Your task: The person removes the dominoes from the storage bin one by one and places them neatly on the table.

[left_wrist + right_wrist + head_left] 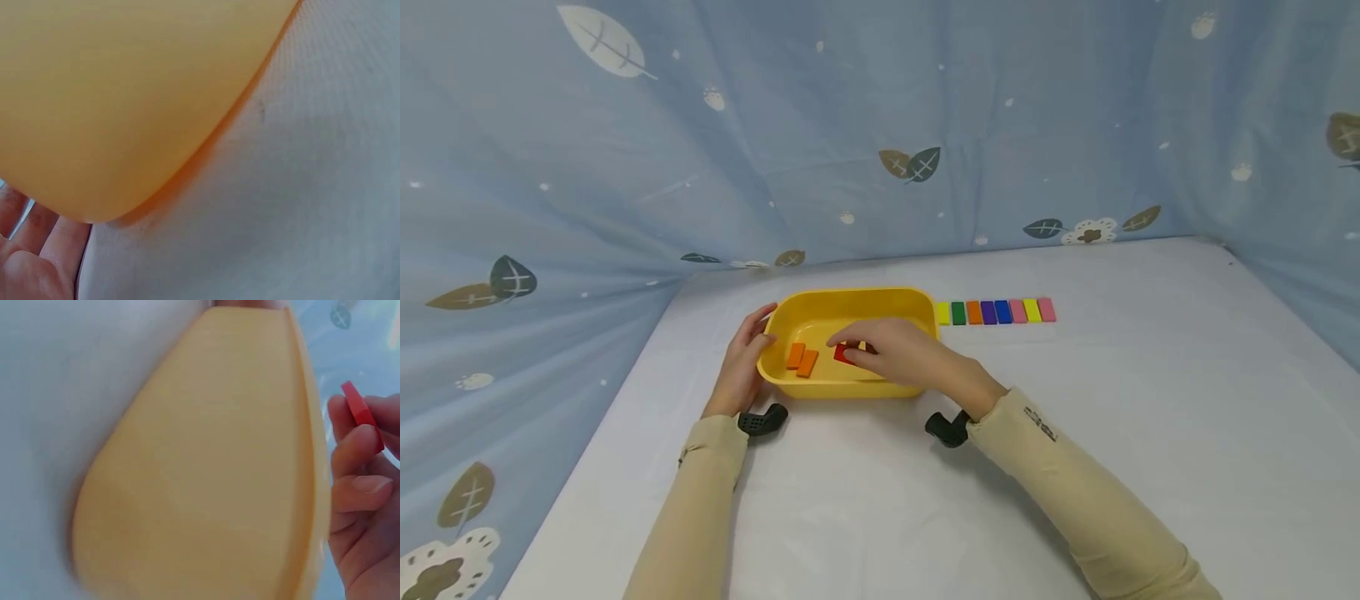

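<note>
A yellow plastic basin (842, 389) stands on the white-covered table. My left hand (737, 367) holds its left end, thumb at the rim and fingers along the outside. Over the basin, my right hand (902, 354) pinches a red block (841, 353) between thumb and fingers. The right wrist view shows this thin red block (359, 412) at the fingertips, above the rim. Two orange blocks, one to the left (795, 356) and one beside it (807, 364), lie on the basin floor. The right hand hides part of the basin's inside.
Right of the basin runs a row of coloured blocks, from a yellow block (943, 313) through green, orange, purple and blue to a pink block (1047, 310). A blue leaf-patterned cloth (850, 125) hangs behind and at the sides of the table.
</note>
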A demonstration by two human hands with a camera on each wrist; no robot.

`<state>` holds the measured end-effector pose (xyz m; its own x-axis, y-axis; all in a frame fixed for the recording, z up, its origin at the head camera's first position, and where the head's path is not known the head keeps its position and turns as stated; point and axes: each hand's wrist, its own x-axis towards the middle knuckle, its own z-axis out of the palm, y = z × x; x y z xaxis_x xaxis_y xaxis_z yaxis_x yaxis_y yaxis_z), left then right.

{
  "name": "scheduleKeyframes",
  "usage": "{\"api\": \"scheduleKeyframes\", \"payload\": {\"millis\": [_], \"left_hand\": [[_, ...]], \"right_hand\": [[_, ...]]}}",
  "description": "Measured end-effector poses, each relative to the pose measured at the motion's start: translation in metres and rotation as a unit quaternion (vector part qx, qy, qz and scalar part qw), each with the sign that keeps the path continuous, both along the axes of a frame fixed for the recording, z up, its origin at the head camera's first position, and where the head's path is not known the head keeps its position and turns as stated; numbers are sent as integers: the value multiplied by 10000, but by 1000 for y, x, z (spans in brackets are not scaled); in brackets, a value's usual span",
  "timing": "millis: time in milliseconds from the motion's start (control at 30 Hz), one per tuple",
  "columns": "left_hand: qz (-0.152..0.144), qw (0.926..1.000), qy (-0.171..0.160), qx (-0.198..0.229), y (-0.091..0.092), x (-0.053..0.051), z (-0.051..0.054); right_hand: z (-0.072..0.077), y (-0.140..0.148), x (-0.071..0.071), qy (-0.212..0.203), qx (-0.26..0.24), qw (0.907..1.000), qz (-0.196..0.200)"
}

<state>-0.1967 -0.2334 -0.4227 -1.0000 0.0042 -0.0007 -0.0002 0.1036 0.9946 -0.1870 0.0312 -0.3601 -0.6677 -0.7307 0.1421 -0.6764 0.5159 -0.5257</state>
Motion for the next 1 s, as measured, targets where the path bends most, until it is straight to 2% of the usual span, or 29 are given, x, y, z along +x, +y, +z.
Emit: {"api": "scheduleKeyframes", "payload": {"millis": [233, 333, 467, 600, 867, 1000], "left_hand": [[51, 9999, 38, 121, -9, -3, -6], [-22, 9999, 31, 121, -5, -3, -3], [-103, 9999, 31, 99, 4, 3, 5], [-71, 9999, 7, 129, 5, 6, 7], [-39, 9998, -60, 182, 0, -3, -2], [2, 9998, -75, 201, -2, -6, -7]], "right_hand": [[-4, 33, -3, -484, -474, 9972, -304], [-8, 47, -7, -703, -621, 9943, -497], [-8, 63, -16, -1084, -888, 9870, -784], [-8, 76, -26, -1365, -1095, 9788, -1066], [-10, 110, -45, -1306, -1314, 9666, -1770], [-11, 128, -52, -1296, -1257, 9588, -2194]]}}
